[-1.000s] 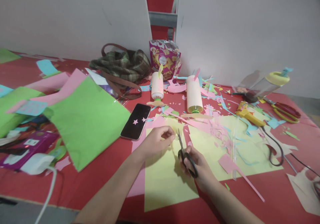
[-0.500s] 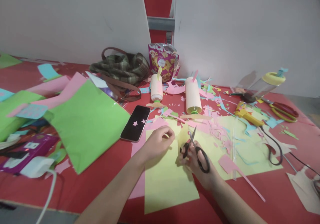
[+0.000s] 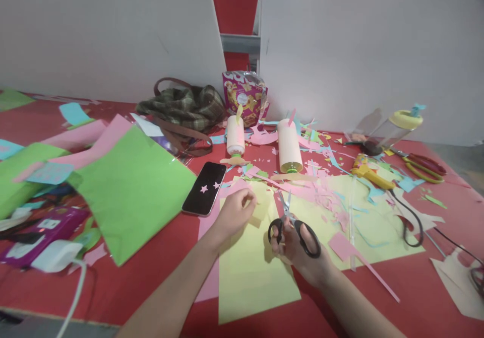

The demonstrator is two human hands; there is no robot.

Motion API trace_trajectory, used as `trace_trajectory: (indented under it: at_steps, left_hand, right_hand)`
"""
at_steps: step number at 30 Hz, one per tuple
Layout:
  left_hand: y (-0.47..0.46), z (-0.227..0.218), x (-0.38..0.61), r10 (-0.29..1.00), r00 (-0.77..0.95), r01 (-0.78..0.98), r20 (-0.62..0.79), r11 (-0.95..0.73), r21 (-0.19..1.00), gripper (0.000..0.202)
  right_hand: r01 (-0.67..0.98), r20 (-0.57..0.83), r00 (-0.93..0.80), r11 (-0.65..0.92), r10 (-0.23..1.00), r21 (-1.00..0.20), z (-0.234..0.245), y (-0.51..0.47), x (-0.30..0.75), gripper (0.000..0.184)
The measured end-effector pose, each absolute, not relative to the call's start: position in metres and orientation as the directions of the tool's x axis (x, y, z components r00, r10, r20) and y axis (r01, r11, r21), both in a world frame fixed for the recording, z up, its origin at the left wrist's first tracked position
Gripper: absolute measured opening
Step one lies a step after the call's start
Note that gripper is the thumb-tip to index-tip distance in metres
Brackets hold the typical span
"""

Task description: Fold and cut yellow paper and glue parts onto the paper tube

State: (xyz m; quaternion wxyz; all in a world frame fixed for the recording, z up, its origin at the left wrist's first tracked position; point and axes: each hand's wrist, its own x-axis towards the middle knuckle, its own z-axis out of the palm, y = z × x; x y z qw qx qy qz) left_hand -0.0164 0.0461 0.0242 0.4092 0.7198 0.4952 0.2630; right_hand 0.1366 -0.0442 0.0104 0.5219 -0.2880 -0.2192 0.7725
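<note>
In my right hand [image 3: 298, 252] is a pair of black-handled scissors [image 3: 289, 222], fingers through the loops and the blades a little apart, pointing away from me. My left hand [image 3: 235, 213] pinches a small piece of yellow paper [image 3: 263, 199] by its left edge, to the left of the blades. Under both hands lies a larger yellow sheet [image 3: 251, 287], partly over a pink sheet [image 3: 207, 272]. A phone [image 3: 204, 189] with two small pink paper stars on its screen lies left of my left hand.
Two paper-wrapped bottles [image 3: 289, 146] lie beyond my hands amid paper scraps. A green sheet [image 3: 139, 187] and a purple power strip [image 3: 49, 229] are at left. A yellow glue gun [image 3: 372, 174], pliers [image 3: 423, 164] and a clear bottle [image 3: 393, 131] are at right. A snack bag [image 3: 245, 96] stands behind.
The scissors have come away from the yellow paper piece and their blades have spread wider. My left hand has drawn that piece slightly left.
</note>
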Motion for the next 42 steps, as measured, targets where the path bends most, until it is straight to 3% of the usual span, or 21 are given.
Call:
trace_trajectory:
  at_steps: [3, 8, 16, 24, 31, 42]
  left_hand:
    - [0.049, 0.020, -0.017, 0.966, 0.254, 0.623, 0.040, -0.195, 0.757, 0.011]
    - [0.050, 0.012, -0.016, 0.948, 0.233, 0.737, 0.216, -0.317, 0.597, 0.013]
    - [0.045, 0.017, -0.015, 0.910, 0.401, 0.619, 0.107, -0.355, 0.701, 0.013]
    - [0.031, 0.022, -0.006, 0.725, 0.687, 0.418, 0.052, -0.452, 0.788, 0.012]
    - [0.029, 0.013, -0.003, 0.697, 0.716, 0.355, 0.035, -0.407, 0.841, 0.016]
    - [0.026, 0.021, -0.002, 0.564, 0.796, 0.210, 0.220, -0.599, 0.773, 0.018]
  right_hand:
    - [-0.652, -0.208, -0.178, -0.274, 0.962, -0.707, 0.010, -0.042, 0.137, 0.021]
    - [-0.458, -0.130, 0.024, -0.105, 0.991, -0.883, 0.007, -0.038, 0.141, 0.014]
    - [-0.351, 0.000, 0.213, 0.076, 0.977, -0.933, 0.015, -0.035, 0.154, 0.015]
    - [-0.526, 0.065, -0.126, -0.011, 0.990, -0.850, 0.027, -0.038, 0.158, 0.022]
    - [-0.596, 0.085, -0.357, -0.157, 0.930, -0.788, 0.027, -0.046, 0.161, 0.031]
    - [-0.536, -0.003, -0.637, -0.446, 0.770, -0.717, 0.023, -0.055, 0.161, 0.065]
